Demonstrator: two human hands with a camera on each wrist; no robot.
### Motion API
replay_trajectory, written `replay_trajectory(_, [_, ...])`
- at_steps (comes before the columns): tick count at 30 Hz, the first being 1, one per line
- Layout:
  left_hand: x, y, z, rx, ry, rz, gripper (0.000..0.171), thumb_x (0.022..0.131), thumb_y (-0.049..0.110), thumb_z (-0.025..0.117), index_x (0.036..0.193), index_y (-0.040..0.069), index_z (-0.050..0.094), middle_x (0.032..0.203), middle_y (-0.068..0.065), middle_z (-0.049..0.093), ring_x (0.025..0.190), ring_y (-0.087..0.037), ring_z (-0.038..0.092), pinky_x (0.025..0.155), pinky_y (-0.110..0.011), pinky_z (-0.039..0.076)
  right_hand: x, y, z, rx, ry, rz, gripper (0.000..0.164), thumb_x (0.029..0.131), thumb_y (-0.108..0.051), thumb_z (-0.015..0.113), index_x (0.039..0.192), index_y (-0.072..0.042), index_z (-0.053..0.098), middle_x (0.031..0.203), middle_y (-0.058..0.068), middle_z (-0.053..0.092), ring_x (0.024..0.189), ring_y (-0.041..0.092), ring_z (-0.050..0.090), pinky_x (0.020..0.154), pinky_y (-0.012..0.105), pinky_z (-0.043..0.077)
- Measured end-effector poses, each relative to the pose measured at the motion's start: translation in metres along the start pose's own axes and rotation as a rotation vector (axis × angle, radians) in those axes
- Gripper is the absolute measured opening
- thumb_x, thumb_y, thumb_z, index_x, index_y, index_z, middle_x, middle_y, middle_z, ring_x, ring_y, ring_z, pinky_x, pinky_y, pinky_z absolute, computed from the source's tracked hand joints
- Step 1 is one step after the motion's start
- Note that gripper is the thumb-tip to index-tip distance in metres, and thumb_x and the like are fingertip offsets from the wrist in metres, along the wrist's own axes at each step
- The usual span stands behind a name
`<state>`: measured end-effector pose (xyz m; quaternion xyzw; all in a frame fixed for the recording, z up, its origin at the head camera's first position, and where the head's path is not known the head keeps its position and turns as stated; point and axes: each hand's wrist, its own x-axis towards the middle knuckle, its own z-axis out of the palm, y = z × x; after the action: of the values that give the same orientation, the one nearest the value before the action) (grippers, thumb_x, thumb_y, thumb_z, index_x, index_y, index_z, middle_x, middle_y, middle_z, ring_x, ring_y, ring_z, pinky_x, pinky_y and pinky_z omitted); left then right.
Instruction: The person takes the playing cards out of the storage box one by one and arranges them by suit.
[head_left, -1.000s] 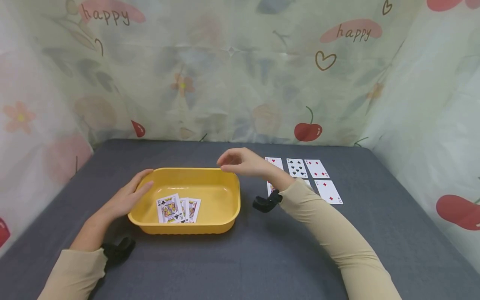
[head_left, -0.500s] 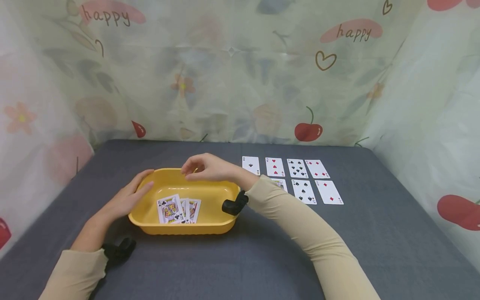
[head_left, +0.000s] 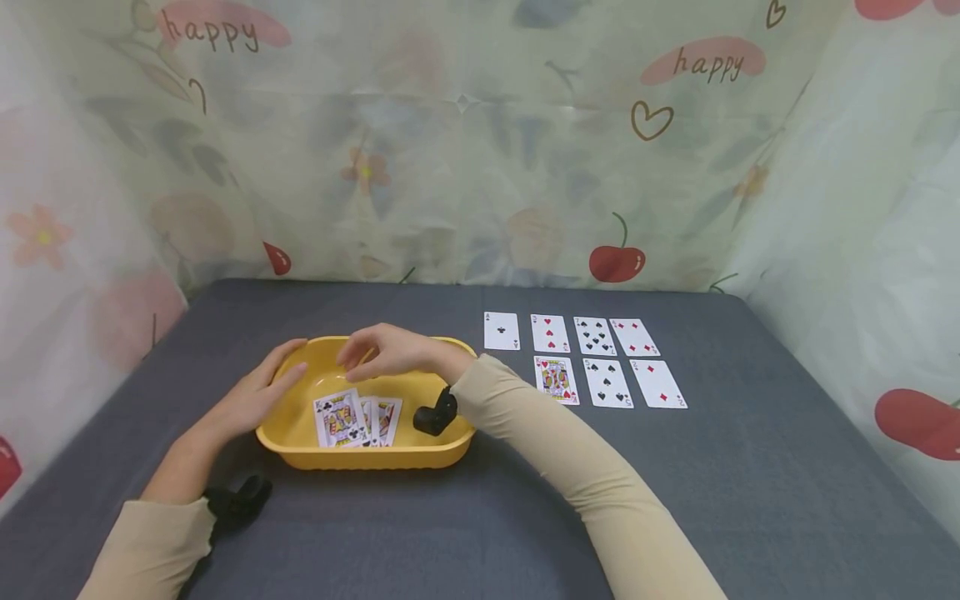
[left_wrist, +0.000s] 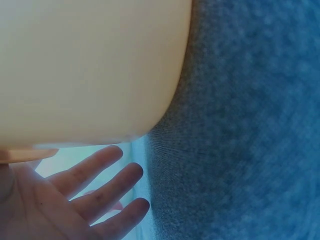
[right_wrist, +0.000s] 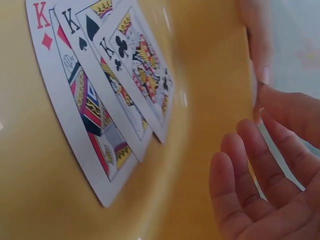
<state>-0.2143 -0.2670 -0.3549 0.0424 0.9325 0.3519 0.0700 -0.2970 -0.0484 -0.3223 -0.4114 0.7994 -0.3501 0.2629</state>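
My left hand (head_left: 255, 396) rests on the left rim of a yellow plastic tray (head_left: 352, 459), its thumb over the inner side. In the left wrist view, several straight fingers (left_wrist: 107, 195) spread beside the tray's outer wall. Above the tray's far half hovers my right hand (head_left: 393, 350), fingers loosely bent, with nothing visible in it. Three overlapping kings lie face up inside: the king of clubs (head_left: 339, 419) on top, the king of spades (right_wrist: 107, 80), and the king of diamonds (right_wrist: 75, 115). Both hands' fingertips are near each other in the right wrist view.
Right of the tray, several face-up playing cards lie in two rows on the dark grey cloth (head_left: 765, 467). They include the ace of clubs (head_left: 502, 342), king of hearts (head_left: 553, 375) and two of diamonds (head_left: 660, 387). A printed curtain (head_left: 465, 167) surrounds the table.
My right hand has moved left from near the card rows to above the tray, uncovering the ace of clubs and king of hearts. The left hand and the kings have stayed put.
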Motion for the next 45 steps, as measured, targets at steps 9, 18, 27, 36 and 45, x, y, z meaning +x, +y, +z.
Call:
replay_trajectory(9, [-0.001,-0.001,0.0,0.001,0.001,0.002,0.069,0.098,0.051,0.03,0.149,0.009,0.011,0.151,-0.028,0.017,0.134,-0.051,0.022,0.104,-0.068,0.02,0.013,0.003,0.012,-0.071,-0.075,0.032,0.037,0.086,-0.017,0.067,0.12,-0.006,0.058,0.117,0.005,0.063,0.104,0.008,0.057,0.084,0.013,0.046])
replay_trajectory(18, [-0.001,-0.001,0.0,-0.011,-0.002,0.006,0.068,0.098,0.051,0.031,0.149,0.01,0.011,0.152,-0.027,0.016,0.136,-0.05,0.02,0.104,-0.068,0.019,0.022,0.0,0.023,-0.142,-0.116,0.05,0.039,0.084,-0.012,0.068,0.12,-0.005,0.058,0.119,0.007,0.062,0.106,0.011,0.055,0.086,0.013,0.043])
replay_trajectory(27, [-0.001,0.0,0.0,-0.022,-0.007,0.015,0.068,0.098,0.05,0.031,0.149,0.01,0.011,0.152,-0.027,0.016,0.136,-0.05,0.021,0.105,-0.067,0.02,0.023,0.0,0.029,-0.23,-0.09,0.121,0.045,0.078,-0.013,0.075,0.119,-0.009,0.058,0.12,0.003,0.06,0.109,0.01,0.054,0.091,0.014,0.043])
replay_trajectory(36, [0.0,-0.002,-0.001,-0.016,0.001,0.017,0.067,0.099,0.05,0.03,0.149,0.01,0.012,0.152,-0.027,0.016,0.135,-0.049,0.022,0.104,-0.067,0.022,0.023,0.0,0.032,-0.309,-0.109,0.169,0.043,0.074,-0.019,0.079,0.111,-0.013,0.057,0.108,0.002,0.058,0.093,0.009,0.053,0.076,0.017,0.043])
replay_trajectory(45, [-0.001,0.0,0.0,-0.023,-0.002,0.015,0.067,0.099,0.05,0.031,0.149,0.011,0.012,0.152,-0.027,0.017,0.135,-0.049,0.023,0.104,-0.066,0.023,0.018,0.0,0.026,-0.225,-0.094,0.135,0.035,0.079,-0.018,0.075,0.107,-0.014,0.054,0.095,0.001,0.055,0.078,0.009,0.053,0.067,0.017,0.044])
